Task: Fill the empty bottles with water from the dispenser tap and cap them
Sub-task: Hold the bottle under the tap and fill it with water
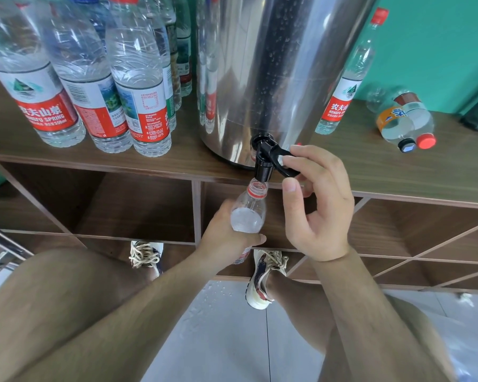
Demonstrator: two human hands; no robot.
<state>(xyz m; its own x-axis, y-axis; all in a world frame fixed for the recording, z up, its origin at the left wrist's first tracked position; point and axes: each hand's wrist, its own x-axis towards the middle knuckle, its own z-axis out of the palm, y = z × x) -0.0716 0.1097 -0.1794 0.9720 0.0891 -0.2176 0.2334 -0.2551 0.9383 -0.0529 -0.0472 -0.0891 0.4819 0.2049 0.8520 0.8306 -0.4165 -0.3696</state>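
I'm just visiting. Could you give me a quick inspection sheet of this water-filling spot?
Surface: wooden shelf top, carrying dispenser and bottles.
Job's things: steel dispenser; open bottle under its black tap, water inside.
Clutter: capped bottles standing on the left; two lying bottles on the right.
Grippers: left hand grips the open bottle; right hand holds the tap lever.
Cables: nothing seen.
Surroundings: teal wall; droplets on floor tiles.

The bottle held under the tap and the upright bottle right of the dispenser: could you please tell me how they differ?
The held bottle, under the tap, is uncapped; the upright bottle wears a red cap. The left hand grips the held bottle below the shelf; the upright bottle stands untouched on it. Both are clear plastic with red at the neck.
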